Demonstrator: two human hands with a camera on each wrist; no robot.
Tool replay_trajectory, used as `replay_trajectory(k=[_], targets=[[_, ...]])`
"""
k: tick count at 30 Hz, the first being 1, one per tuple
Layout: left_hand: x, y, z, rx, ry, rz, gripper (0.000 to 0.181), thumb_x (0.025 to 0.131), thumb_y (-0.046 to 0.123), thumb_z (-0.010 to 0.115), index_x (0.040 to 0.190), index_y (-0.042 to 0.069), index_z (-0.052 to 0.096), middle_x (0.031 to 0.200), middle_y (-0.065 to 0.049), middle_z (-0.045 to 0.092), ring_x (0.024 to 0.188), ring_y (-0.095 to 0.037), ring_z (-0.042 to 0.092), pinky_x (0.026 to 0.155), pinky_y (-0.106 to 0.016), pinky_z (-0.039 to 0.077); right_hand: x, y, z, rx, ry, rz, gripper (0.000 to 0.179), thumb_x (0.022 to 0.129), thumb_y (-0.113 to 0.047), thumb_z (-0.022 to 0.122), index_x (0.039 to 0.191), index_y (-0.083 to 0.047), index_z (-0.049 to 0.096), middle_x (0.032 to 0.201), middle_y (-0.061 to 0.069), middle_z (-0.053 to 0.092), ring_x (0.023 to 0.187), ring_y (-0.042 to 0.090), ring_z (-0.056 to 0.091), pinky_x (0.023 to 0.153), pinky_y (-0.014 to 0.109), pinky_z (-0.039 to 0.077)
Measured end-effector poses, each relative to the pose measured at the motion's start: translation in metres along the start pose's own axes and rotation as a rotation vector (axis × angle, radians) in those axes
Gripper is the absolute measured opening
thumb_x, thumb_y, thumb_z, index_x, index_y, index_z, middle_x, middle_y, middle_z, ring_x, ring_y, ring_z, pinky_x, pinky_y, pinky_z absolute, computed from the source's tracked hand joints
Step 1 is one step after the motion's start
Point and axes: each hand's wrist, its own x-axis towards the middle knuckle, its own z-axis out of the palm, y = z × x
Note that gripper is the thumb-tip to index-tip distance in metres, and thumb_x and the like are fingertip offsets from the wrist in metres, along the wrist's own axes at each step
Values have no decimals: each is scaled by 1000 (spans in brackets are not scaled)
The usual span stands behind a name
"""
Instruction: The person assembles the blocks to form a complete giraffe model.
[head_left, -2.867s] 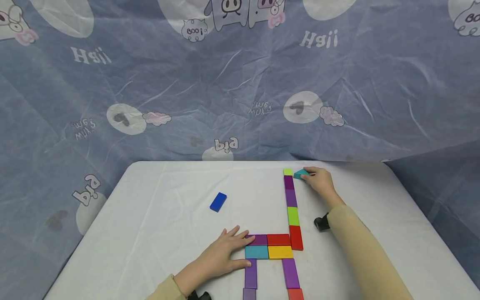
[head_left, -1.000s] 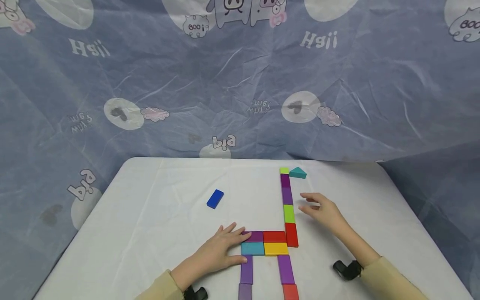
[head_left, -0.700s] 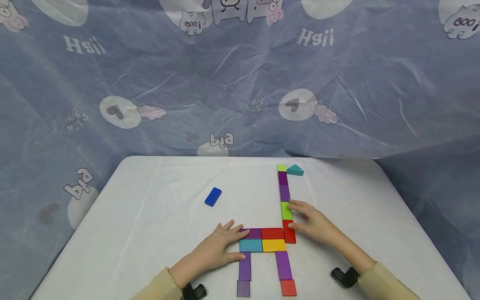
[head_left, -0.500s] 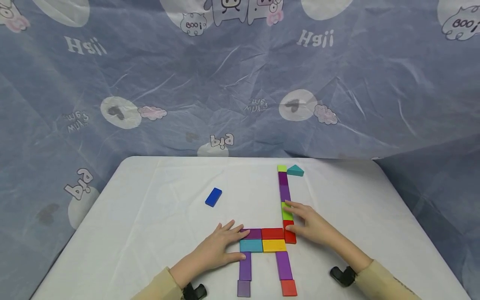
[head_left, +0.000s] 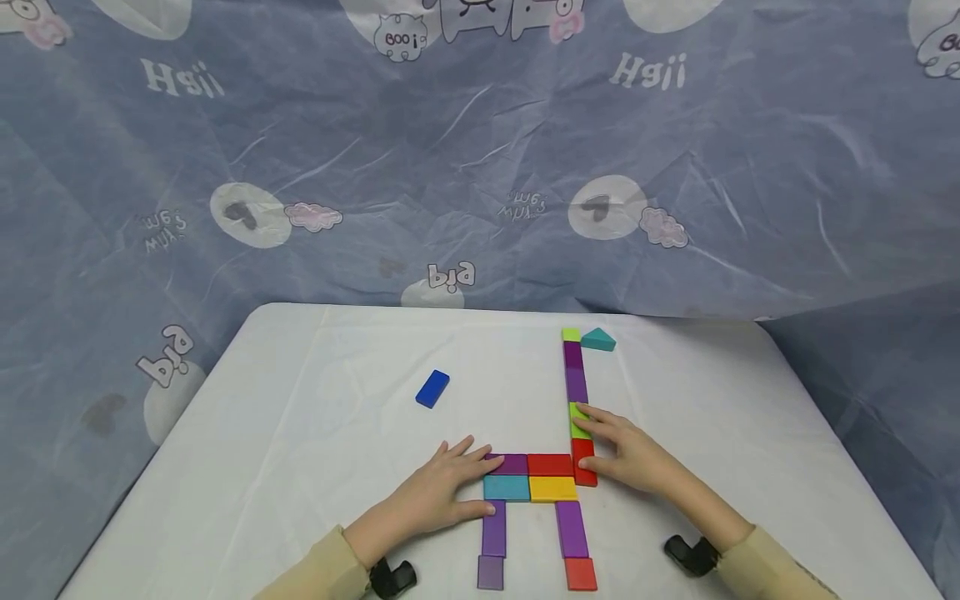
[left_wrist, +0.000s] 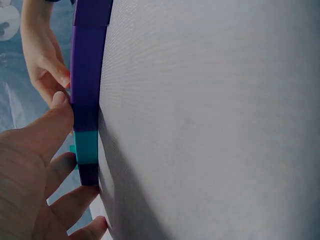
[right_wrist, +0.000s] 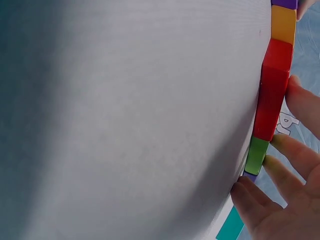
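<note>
Flat coloured blocks form a four-legged, long-necked figure on the white table. My left hand (head_left: 431,500) lies with fingers spread at its left side, fingertips on the purple block (head_left: 516,464) and thumb on the purple leg block (head_left: 493,535). At the neck, my right hand (head_left: 637,457) rests its fingertips on the green block (head_left: 576,411) and its thumb on the red block (head_left: 586,477). In the right wrist view those fingers line the edges of the red block (right_wrist: 272,95) and the green block (right_wrist: 256,156). A teal triangular block (head_left: 598,340) lies beside the lime block (head_left: 572,334) at the top.
A loose blue block (head_left: 432,389) lies left of the neck. Teal (head_left: 506,487) and yellow (head_left: 553,489) blocks make the body's lower row, with legs below. A blue printed curtain (head_left: 450,150) hangs behind the table's far edge.
My right hand has let go of the teal triangular block, now against the lime block, and drawn back to the green and red neck blocks. My left hand stays in place.
</note>
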Motion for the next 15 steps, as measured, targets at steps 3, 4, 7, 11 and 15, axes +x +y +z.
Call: replay_trajectory(k=[3,4,7,11,15], targets=[[0,0,1,-1,1,0,65,91,52,64,148,26,46,153,-4,45,148,-33,30,117,-63,23,-1,0,0,-3,4,-5,66,85,-32,77,143,-12,53,155,14,40,139,43,39,100,59,47],[-1,1,0,-2,2,-2,65,91,52,64,148,26,46,154,-4,45,148,-33,30,117,-63,23,-1,0,0,-1,6,-2,66,85,-32,77,143,-12,53,155,13,40,139,43,39,100,59,47],[-1,0,0,-13,9,-12,68,91,52,63,150,25,43,154,-4,44,148,-31,30,118,-61,23,-1,-1,0,-3,9,-6,66,85,-33,76,143,-12,53,155,13,41,139,43,40,100,58,48],[-2,-1,-5,-57,45,-38,71,92,50,63,152,20,40,155,-4,43,147,-29,33,119,-54,26,-1,0,0,0,10,-9,66,85,-33,76,143,-12,53,155,13,41,139,43,40,99,58,48],[-3,-4,-14,-91,112,-66,67,93,47,63,150,19,43,154,-4,44,145,-29,38,117,-50,33,-1,1,1,0,7,-6,67,84,-32,77,143,-12,53,155,13,40,138,43,40,99,58,49]])
